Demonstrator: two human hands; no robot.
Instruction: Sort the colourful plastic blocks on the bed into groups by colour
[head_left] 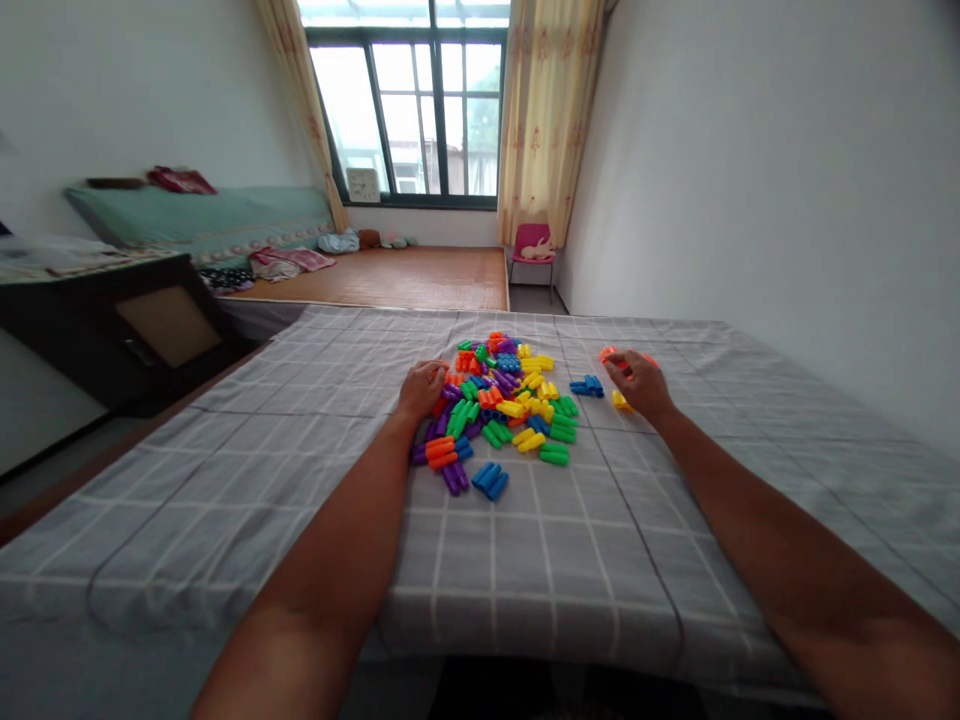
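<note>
A pile of colored plastic pieces (510, 408) in purple, green, orange, yellow and blue lies on the grey checked cloth (517, 560). My left hand (424, 388) rests at the pile's left edge, its fingers bent over orange pieces; whether it grips one is hidden. On the right, my right hand (636, 380) is over orange pieces (609, 355), fingers curled down, and its grip cannot be made out. A yellow piece (621, 401) lies just below that hand. Blue pieces (587, 386) sit between the pile and my right hand. Nearest me is another blue piece (490, 480).
Beyond the cloth-covered table is a low brown platform (420, 275) under a window. A pink chair (532, 245) stands by the curtain. At the left is a dark cabinet (161, 320); a white wall (750, 180) runs along the right.
</note>
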